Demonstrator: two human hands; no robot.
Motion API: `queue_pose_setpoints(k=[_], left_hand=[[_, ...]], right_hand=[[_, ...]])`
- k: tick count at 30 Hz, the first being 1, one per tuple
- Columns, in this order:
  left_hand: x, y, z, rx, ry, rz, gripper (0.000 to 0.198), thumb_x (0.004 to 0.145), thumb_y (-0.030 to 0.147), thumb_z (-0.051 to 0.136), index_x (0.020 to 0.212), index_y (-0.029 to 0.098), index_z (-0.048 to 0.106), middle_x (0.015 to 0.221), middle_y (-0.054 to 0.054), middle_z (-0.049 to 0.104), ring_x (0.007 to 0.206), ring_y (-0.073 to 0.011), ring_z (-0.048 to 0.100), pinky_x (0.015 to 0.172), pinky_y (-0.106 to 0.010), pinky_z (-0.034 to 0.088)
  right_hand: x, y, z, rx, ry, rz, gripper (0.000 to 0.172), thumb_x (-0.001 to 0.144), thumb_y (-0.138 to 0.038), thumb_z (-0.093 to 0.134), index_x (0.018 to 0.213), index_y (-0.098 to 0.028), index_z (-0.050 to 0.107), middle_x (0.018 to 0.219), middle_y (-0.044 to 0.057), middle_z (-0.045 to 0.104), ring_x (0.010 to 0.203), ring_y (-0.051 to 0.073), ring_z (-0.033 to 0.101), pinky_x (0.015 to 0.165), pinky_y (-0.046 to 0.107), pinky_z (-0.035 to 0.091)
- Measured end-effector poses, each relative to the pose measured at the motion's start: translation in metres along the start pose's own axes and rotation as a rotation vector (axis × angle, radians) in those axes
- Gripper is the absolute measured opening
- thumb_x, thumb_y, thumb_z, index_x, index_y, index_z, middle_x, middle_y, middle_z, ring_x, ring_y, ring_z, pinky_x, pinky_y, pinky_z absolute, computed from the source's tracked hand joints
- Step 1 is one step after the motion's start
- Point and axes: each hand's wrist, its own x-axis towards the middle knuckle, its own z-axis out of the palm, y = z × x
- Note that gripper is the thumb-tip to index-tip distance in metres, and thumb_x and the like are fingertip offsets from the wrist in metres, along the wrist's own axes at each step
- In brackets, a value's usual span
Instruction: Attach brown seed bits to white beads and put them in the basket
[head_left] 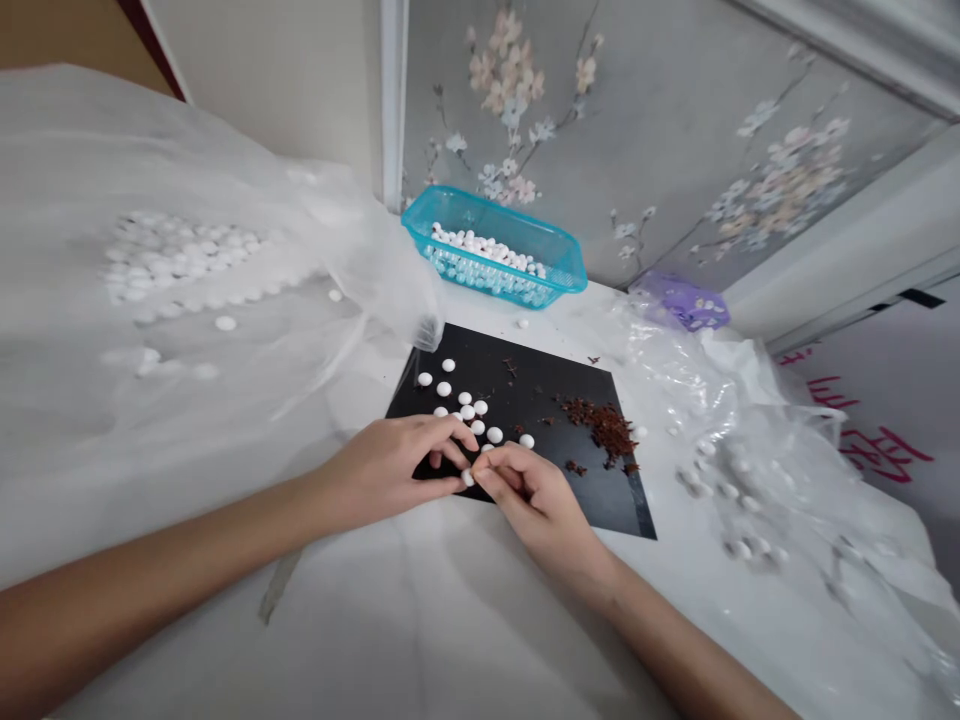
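Observation:
Over the near edge of a black mat (555, 390), both hands meet at one small white ball (468, 478). My left hand (397, 462) has its thumb against the ball, its index finger arched above. From the other side my right hand (529, 490) pinches with thumb and forefinger right at the ball; whatever is between those fingertips is too small to make out. Several more white balls (495, 435) lie loose on the mat just beyond the fingers. To the right of them is a heap of small reddish-brown bits (604, 428), with a few scattered about.
Behind the mat stands a blue plastic basket (561, 265) holding many white balls. A large clear bag (285, 330) with more balls spreads across the left. On the right lie crumpled clear bags (757, 440), some with balls, and a purple package (684, 300) near the wall.

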Motion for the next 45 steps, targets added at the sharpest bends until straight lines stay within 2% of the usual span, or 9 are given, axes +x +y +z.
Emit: queue_pose_setpoints(k=[13,18,26,34,38,42,45], left_hand=[[0.002,0.005,0.001,0.001,0.047,0.015,0.016,0.077,0.026,0.061,0.089,0.022,0.052,0.085,0.007,0.066,0.074,-0.0091,0.06,0.067,-0.02,0.041],[0.002,0.003,0.001,0.055,0.051,0.021,0.013,0.077,0.029,0.061,0.083,0.021,0.053,0.081,0.005,0.063,0.068,-0.0092,0.055,0.063,-0.02,0.041],[0.002,0.002,0.001,0.068,0.032,-0.001,0.012,0.078,0.031,0.061,0.082,0.021,0.056,0.079,0.005,0.06,0.065,-0.0086,0.051,0.062,-0.02,0.04],[0.003,0.001,0.001,-0.006,0.017,-0.065,0.016,0.076,0.031,0.062,0.085,0.021,0.053,0.081,0.006,0.062,0.065,-0.0084,0.051,0.059,-0.02,0.037],[0.003,0.002,-0.001,-0.006,0.005,-0.063,0.015,0.076,0.032,0.063,0.086,0.022,0.058,0.082,0.006,0.063,0.065,-0.0081,0.052,0.059,-0.02,0.038],[0.003,0.001,-0.002,0.028,-0.015,-0.047,0.013,0.077,0.034,0.062,0.084,0.024,0.067,0.074,0.005,0.062,0.064,-0.0083,0.052,0.059,-0.02,0.038],[0.003,0.0,-0.002,0.024,-0.004,-0.011,0.013,0.078,0.033,0.062,0.084,0.025,0.07,0.072,0.004,0.063,0.064,-0.0086,0.054,0.06,-0.02,0.039]], right_hand=[[0.005,-0.004,0.001,0.097,0.078,0.088,0.021,0.079,-0.03,0.056,0.074,-0.014,0.069,0.056,-0.006,0.027,0.051,0.007,0.03,0.049,0.02,0.029],[0.006,-0.001,0.0,0.184,0.111,0.053,0.017,0.075,-0.027,0.062,0.076,-0.014,0.073,0.053,-0.007,0.022,0.048,0.006,0.025,0.046,0.021,0.025],[0.006,0.002,0.001,0.163,0.097,0.037,0.015,0.075,-0.025,0.064,0.081,-0.017,0.076,0.052,-0.007,0.019,0.049,0.006,0.025,0.048,0.021,0.025],[-0.001,0.002,0.001,0.051,0.199,-0.042,0.016,0.082,-0.025,0.056,0.083,-0.015,0.068,0.056,-0.006,0.033,0.05,0.007,0.036,0.045,0.019,0.032],[-0.006,0.002,0.004,-0.096,0.209,-0.21,0.015,0.081,-0.018,0.056,0.092,-0.018,0.067,0.066,-0.003,0.044,0.048,0.005,0.039,0.043,0.017,0.036],[-0.009,0.005,0.005,-0.287,0.222,-0.396,0.015,0.084,-0.015,0.054,0.093,-0.017,0.067,0.079,0.003,0.06,0.062,0.007,0.056,0.054,0.018,0.048],[-0.01,0.007,0.002,-0.425,0.216,-0.458,0.017,0.086,-0.015,0.052,0.097,-0.015,0.066,0.081,0.005,0.064,0.066,0.009,0.061,0.057,0.019,0.051]])
